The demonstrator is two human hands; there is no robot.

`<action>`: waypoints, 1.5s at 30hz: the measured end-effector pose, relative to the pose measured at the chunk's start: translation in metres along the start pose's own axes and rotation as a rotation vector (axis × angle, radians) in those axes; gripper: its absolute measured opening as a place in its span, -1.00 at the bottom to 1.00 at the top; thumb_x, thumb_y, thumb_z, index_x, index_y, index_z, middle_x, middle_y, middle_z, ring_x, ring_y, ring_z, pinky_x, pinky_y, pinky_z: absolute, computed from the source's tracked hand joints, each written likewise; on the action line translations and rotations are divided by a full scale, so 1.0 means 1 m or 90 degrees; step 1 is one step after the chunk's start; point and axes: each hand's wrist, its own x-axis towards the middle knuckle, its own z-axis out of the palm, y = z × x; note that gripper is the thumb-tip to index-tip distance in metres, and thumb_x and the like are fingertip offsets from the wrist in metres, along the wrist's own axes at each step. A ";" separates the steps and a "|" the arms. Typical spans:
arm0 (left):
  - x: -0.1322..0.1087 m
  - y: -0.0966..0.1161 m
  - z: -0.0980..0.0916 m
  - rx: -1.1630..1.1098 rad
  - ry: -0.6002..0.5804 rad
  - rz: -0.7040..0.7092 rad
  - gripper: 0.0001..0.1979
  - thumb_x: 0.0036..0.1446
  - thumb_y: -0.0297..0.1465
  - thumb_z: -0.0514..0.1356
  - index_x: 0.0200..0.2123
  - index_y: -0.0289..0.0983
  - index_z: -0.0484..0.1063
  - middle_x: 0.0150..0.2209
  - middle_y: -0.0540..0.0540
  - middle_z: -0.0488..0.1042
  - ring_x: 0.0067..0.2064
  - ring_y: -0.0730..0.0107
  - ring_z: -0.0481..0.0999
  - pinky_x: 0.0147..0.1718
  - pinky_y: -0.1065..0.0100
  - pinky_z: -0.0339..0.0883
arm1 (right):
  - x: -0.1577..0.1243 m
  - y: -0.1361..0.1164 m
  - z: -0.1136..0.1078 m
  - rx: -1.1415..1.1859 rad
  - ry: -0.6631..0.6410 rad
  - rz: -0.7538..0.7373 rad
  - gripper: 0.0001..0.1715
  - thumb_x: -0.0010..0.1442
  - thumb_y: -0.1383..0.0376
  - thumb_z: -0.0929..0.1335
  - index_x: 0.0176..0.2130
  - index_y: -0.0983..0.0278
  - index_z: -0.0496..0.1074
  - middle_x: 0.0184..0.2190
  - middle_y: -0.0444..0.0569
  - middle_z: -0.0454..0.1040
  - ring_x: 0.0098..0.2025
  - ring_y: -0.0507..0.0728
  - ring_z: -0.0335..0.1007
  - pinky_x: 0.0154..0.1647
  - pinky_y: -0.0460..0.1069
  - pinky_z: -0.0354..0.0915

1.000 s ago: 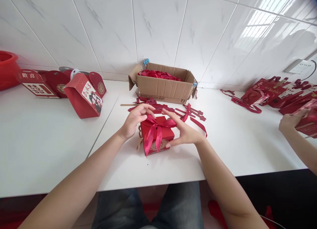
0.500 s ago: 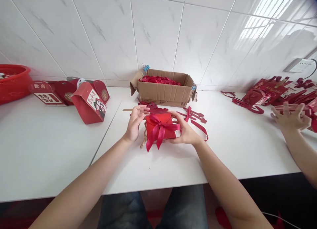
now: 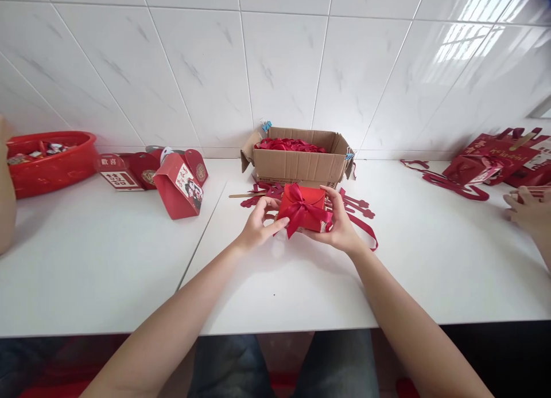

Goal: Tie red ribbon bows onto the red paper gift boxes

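Left hand, right hand pinch squarish red box, bow facing the near side

The left hand and right hand hold a red box with a bow over the worktop. Behind it stands a carton of red strips; a red basin sits at left, a co-worker's hand at right.
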 end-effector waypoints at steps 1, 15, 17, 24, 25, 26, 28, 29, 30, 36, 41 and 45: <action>0.001 0.000 -0.001 -0.002 -0.002 -0.013 -0.70 0.05 -0.25 0.28 -0.30 -0.23 0.22 -0.11 -0.09 0.37 -0.18 0.35 0.45 -0.21 0.29 0.33 | 0.000 0.001 0.000 -0.003 -0.001 0.003 0.09 -0.13 0.12 0.54 0.22 0.12 -0.02 0.19 0.13 0.15 0.16 0.31 0.22 0.18 0.25 0.23; 0.013 -0.011 -0.019 -0.001 0.207 -0.045 -0.79 0.01 -0.23 0.23 -0.44 -0.26 0.40 -0.37 -0.02 0.46 -0.25 0.34 0.42 -0.18 0.30 0.28 | 0.000 0.005 -0.009 0.025 0.013 0.042 0.12 -0.15 0.06 0.54 0.25 0.09 -0.01 0.26 0.11 0.04 0.22 0.32 0.15 0.20 0.23 0.21; 0.015 -0.014 -0.020 0.015 0.238 -0.058 -0.77 0.01 -0.21 0.21 -0.45 -0.26 0.38 -0.37 -0.04 0.46 -0.25 0.32 0.42 -0.18 0.29 0.27 | 0.003 0.011 -0.015 0.019 0.034 0.037 0.14 -0.16 0.05 0.54 0.25 0.08 -0.01 0.26 0.10 0.04 0.23 0.31 0.14 0.21 0.23 0.20; 0.018 -0.023 -0.020 0.067 0.251 -0.059 -0.72 0.01 -0.14 0.20 -0.41 -0.26 0.36 -0.38 -0.06 0.46 -0.23 0.27 0.42 -0.18 0.28 0.24 | 0.009 0.049 -0.071 -0.098 0.447 0.095 0.03 -0.06 0.03 0.45 0.24 0.19 -0.06 0.20 0.13 0.12 0.20 0.28 0.14 0.13 0.20 0.24; 0.018 -0.024 -0.020 0.076 0.243 -0.055 -0.72 0.02 -0.14 0.19 -0.41 -0.26 0.36 -0.38 -0.06 0.45 -0.23 0.27 0.41 -0.19 0.29 0.24 | 0.007 0.056 -0.082 -0.168 0.556 0.134 0.04 -0.10 0.01 0.46 0.22 0.24 -0.01 0.17 0.15 0.14 0.22 0.30 0.07 0.17 0.21 0.18; 0.017 -0.025 -0.019 0.086 0.234 -0.051 -0.72 0.03 -0.14 0.19 -0.41 -0.25 0.36 -0.38 -0.05 0.45 -0.23 0.27 0.41 -0.20 0.30 0.24 | 0.004 0.063 -0.093 -0.230 0.637 0.189 0.04 -0.12 -0.02 0.45 0.21 0.27 0.03 0.14 0.17 0.18 0.24 0.33 0.01 0.19 0.24 0.14; 0.016 -0.026 -0.017 0.109 0.214 -0.042 -0.72 0.04 -0.13 0.18 -0.42 -0.25 0.35 -0.37 -0.05 0.43 -0.23 0.26 0.40 -0.22 0.30 0.24 | -0.004 0.076 -0.112 -0.293 0.689 0.323 0.09 -0.17 -0.04 0.47 0.22 0.26 0.06 0.09 0.18 0.25 0.23 0.39 -0.04 0.19 0.29 0.09; 0.015 -0.026 -0.016 0.122 0.205 -0.036 -0.72 0.04 -0.14 0.18 -0.41 -0.25 0.35 -0.36 -0.06 0.43 -0.22 0.25 0.40 -0.23 0.30 0.24 | -0.008 0.082 -0.118 -0.311 0.694 0.378 0.16 -0.23 -0.05 0.49 0.22 0.26 0.06 0.12 0.20 0.23 0.23 0.43 -0.05 0.21 0.33 0.03; 0.014 -0.026 -0.016 0.132 0.197 -0.032 -0.73 0.04 -0.14 0.19 -0.41 -0.24 0.36 -0.34 -0.06 0.43 -0.22 0.24 0.41 -0.22 0.28 0.24 | -0.011 0.086 -0.123 -0.326 0.689 0.423 0.20 -0.26 -0.09 0.50 0.23 0.27 0.07 0.18 0.24 0.16 0.24 0.47 -0.09 0.23 0.36 -0.03; 0.016 -0.017 -0.033 0.455 0.287 0.189 -0.71 -0.05 -0.34 0.26 -0.22 -0.22 0.34 -0.05 -0.24 0.38 0.07 -0.01 0.31 0.11 0.03 0.07 | -0.018 0.092 -0.125 -0.393 0.742 0.383 0.18 -0.20 -0.14 0.47 0.22 0.30 0.04 0.23 0.36 -0.03 0.23 0.53 -0.04 0.17 0.45 -0.03; 0.008 -0.003 -0.088 0.640 0.620 0.174 -0.36 -0.12 -0.34 0.31 0.04 -0.32 0.15 0.23 -0.43 0.03 0.30 -0.21 -0.03 0.19 -0.10 -0.15 | -0.021 0.094 -0.123 -0.338 0.706 0.250 -0.58 0.19 0.01 0.21 -0.22 0.29 0.36 -0.30 0.08 0.38 -0.18 0.28 0.35 -0.04 0.25 0.27; -0.009 -0.004 -0.132 0.623 0.667 0.149 -0.24 -0.09 -0.37 0.32 0.12 -0.38 0.00 0.22 -0.43 0.01 0.30 -0.10 -0.03 0.20 -0.05 -0.11 | -0.021 0.098 -0.122 -0.295 0.624 0.250 -0.59 0.21 0.09 0.19 -0.39 0.28 0.44 -0.28 0.09 0.46 -0.04 0.28 0.35 0.08 0.21 0.20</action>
